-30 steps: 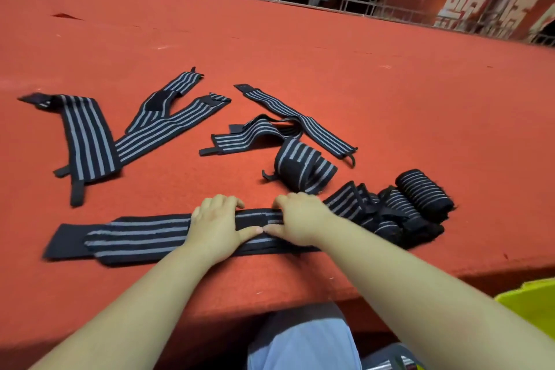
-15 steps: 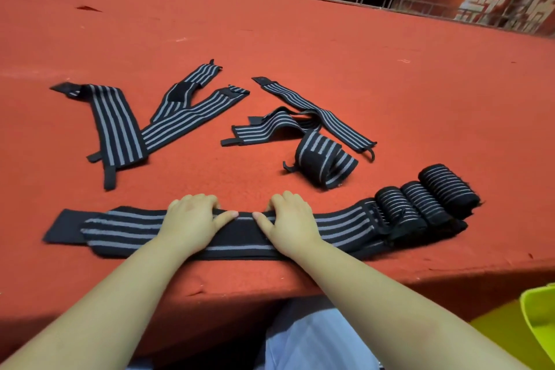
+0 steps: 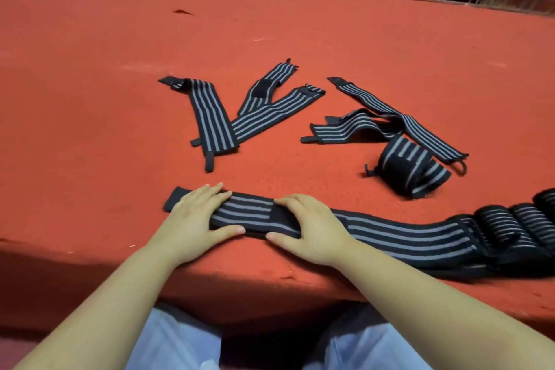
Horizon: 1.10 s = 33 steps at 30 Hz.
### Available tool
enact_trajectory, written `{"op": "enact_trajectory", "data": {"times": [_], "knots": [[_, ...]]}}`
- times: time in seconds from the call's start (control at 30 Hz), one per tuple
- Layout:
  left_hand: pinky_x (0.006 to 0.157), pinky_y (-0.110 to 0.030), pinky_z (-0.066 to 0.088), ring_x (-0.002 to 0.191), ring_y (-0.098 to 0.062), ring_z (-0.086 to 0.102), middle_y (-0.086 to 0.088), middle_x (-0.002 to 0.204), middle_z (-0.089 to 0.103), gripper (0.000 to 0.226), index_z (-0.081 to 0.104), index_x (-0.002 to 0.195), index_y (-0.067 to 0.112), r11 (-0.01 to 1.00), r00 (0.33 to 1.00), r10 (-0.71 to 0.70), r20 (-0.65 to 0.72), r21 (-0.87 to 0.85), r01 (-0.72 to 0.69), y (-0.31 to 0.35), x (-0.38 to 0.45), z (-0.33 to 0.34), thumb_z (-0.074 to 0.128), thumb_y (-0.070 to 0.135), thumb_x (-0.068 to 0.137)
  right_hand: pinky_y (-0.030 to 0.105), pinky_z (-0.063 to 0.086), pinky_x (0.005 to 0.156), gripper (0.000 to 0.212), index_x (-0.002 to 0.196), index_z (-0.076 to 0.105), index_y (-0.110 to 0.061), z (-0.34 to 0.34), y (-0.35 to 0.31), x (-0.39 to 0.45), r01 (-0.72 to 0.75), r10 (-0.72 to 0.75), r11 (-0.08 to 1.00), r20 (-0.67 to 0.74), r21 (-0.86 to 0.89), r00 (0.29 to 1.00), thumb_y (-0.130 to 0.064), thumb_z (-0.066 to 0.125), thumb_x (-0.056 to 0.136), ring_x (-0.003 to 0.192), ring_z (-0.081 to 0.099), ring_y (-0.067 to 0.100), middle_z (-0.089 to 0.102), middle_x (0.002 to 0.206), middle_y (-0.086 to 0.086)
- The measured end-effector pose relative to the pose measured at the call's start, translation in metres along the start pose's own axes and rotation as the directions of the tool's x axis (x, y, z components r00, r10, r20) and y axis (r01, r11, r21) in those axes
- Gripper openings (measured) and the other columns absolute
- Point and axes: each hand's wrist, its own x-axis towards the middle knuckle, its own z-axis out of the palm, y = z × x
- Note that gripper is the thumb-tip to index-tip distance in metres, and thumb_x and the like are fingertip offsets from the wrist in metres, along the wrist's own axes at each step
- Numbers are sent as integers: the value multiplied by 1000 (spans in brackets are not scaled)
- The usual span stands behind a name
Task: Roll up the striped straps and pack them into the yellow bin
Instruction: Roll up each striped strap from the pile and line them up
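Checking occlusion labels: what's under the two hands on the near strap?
Under the left hand and right hand lies the long striped strap, flat on the red table. The strap parts beneath the palms are hidden.

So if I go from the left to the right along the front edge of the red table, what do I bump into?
Left hand → right hand, both resting flat on the long striped strap → rolled-up straps at the far right.

Black, grey-striped straps [image 3: 390, 230] lie flat, some rolled [image 3: 510, 219].
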Motion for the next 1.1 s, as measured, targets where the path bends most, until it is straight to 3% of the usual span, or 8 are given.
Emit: {"op": "enact_trajectory", "data": {"times": [0.3,0.4,0.53,0.6,0.7,0.8,0.93,1.1], "knots": [[111,-22,18,138,-18,33,2,148,38,78,29,146,21,993,982,101,-158,-43,-109,-5,-3,4,50,52,77,28,26,108,49,133,54,-19,6,-23,19,-79,78,997,-47,-11,996,-48,43,95,129,43,17,53,136,0],[107,-21,26,131,-18,43,0,141,49,61,44,139,21,977,966,-139,-217,-190,98,-4,5,-1,54,7,80,26,29,103,41,125,61,-19,8,-31,29,-115,118,993,-72,36,990,-43,43,97,123,47,18,59,129,-1],[89,-22,38,107,-20,59,-6,111,68,40,67,112,10,815,859,-433,-274,-526,243,-15,20,-14,45,-5,83,27,27,109,45,139,45,-22,10,-40,37,-73,72,997,28,26,997,-34,49,95,130,39,17,49,139,-4],[78,-24,38,93,-17,55,-7,97,65,32,67,103,6,606,752,-632,-188,-725,327,-23,30,-20,41,-3,87,29,26,111,52,142,39,-22,9,-44,39,-56,55,998,64,14,996,-23,52,92,132,36,18,45,143,-3],[75,-31,47,83,-19,57,-4,91,62,23,59,94,13,-77,497,-844,202,-962,261,-45,43,-31,37,5,92,28,32,107,51,139,43,-23,6,-43,41,-101,98,994,58,49,993,-19,53,89,129,41,17,48,138,-3],[74,-41,54,94,-20,65,-3,111,66,32,58,115,14,-418,514,-758,401,-904,90,-63,43,-41,33,10,96,30,39,99,41,131,53,-24,1,-42,43,-132,129,988,33,86,991,-25,54,90,118,51,18,57,127,-2],[72,-42,54,86,-23,64,-4,96,67,26,62,96,19,-433,530,-777,340,-900,-57,-62,32,-62,36,24,97,32,45,84,20,106,64,-21,-6,-49,52,-139,143,984,-28,107,989,-32,57,89,101,58,21,65,106,0],[62,-26,49,58,-11,46,1,72,46,21,50,97,17,-124,395,-914,93,-991,-53,-56,27,-83,36,32,98,32,41,72,22,93,66,-18,-23,-64,66,-163,163,987,-68,14,984,-34,52,92,93,57,26,65,93,4]]}}
